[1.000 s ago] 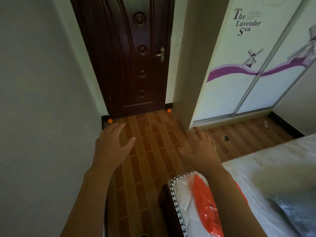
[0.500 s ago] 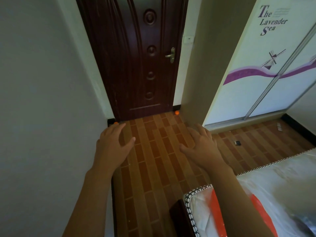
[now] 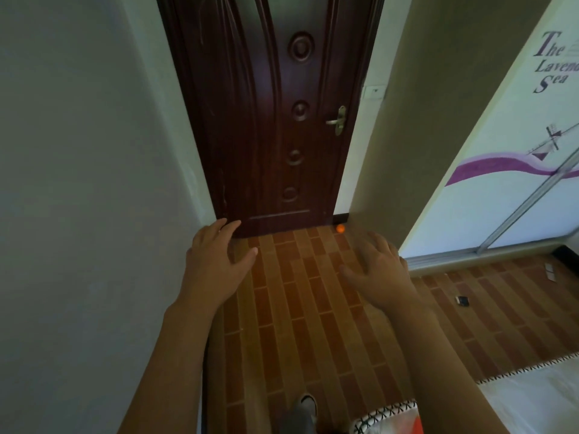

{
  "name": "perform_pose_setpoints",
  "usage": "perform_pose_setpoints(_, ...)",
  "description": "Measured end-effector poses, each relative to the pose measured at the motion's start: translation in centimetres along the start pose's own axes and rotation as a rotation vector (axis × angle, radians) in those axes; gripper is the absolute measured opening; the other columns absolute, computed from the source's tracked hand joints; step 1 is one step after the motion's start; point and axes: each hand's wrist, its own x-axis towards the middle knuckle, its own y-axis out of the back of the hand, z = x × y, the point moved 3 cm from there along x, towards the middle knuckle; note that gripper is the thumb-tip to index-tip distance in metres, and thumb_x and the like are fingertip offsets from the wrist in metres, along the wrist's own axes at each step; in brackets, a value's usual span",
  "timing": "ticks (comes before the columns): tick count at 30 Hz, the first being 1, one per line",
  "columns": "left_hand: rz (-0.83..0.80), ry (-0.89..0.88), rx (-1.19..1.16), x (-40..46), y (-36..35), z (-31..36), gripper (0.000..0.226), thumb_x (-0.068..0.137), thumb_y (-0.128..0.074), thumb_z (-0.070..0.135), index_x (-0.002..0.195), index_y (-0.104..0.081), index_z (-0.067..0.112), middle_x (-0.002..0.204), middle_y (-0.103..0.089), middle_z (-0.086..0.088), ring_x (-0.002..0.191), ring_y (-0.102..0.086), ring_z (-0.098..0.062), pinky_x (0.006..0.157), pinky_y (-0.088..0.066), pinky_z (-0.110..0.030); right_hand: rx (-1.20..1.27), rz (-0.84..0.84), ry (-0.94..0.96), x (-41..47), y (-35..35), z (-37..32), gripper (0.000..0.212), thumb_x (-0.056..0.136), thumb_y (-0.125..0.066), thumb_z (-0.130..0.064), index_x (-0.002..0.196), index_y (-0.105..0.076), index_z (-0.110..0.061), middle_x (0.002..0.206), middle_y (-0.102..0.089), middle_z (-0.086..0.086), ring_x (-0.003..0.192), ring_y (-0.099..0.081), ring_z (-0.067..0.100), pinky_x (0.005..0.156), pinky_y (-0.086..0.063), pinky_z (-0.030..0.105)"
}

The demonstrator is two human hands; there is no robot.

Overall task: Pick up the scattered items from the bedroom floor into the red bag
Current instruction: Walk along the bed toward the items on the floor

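Fingers spread and empty, the left hand [image 3: 216,264] and right hand [image 3: 380,272] reach forward above the brick-patterned floor [image 3: 300,324]; an orange ball [image 3: 340,228] lies at twelve o'clock by the door [image 3: 269,120], the red bag [image 3: 413,426] at five o'clock.

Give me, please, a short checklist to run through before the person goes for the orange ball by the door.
1. Left hand free to pick: ok, fingers straight, holding nothing.
2. Right hand free to pick: ok, fingers spread, holding nothing.
3. Orange ball in sight: ok, it lies on the floor at the right foot of the dark door.
4. Path to it: ok, the brick-pattern floor between hands and ball shows bare.
5. Red bag ready: cannot tell, only an orange-red scrap shows on the bed's corner at the bottom edge.
6. Other items to collect: not ok, a small dark item and a pale item lie near the wardrobe.
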Motion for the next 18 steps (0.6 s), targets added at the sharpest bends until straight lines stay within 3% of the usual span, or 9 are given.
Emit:
perform_pose_setpoints(5,-0.043,-0.031,0.048,8.8,-1.9,2.0,0.076,0.088,-0.048,0.070,0.155,-0.037,0.036,0.165,-0.031,0.003,0.153,-0.022,-0.024,0.122,-0.027,-0.057,0.035,-0.001,-0.016,8.6,0.8,1.2,0.073,0.091,-0.050,-0.070,0.155,-0.025,-0.044,0.167,-0.021,-0.005,0.153,-0.022,0.029,0.117,-0.029,0.060)
perform_pose_setpoints(10,-0.017,-0.068,0.081,16.3,-3.1,4.3,0.078,0.086,-0.046,0.073,0.154,-0.039,0.036,0.164,-0.033,0.003,0.152,-0.023,-0.025,0.121,-0.029,-0.057,0.063,0.080,-0.033,15.9,3.2,2.1,0.061,0.094,-0.047,-0.070,0.147,-0.035,-0.041,0.164,-0.027,-0.004,0.151,-0.026,0.027,0.118,-0.027,0.059)
perform_pose_setpoints(18,-0.055,-0.157,0.088,27.3,-7.2,9.7,0.070,0.092,-0.059,0.062,0.154,-0.040,0.035,0.164,-0.031,0.005,0.153,-0.020,-0.025,0.120,-0.029,-0.059,0.053,0.167,-0.164,22.1,7.2,6.6,0.083,0.083,-0.045,-0.079,0.155,-0.031,-0.038,0.168,-0.020,-0.004,0.153,-0.022,0.028,0.120,-0.028,0.061)
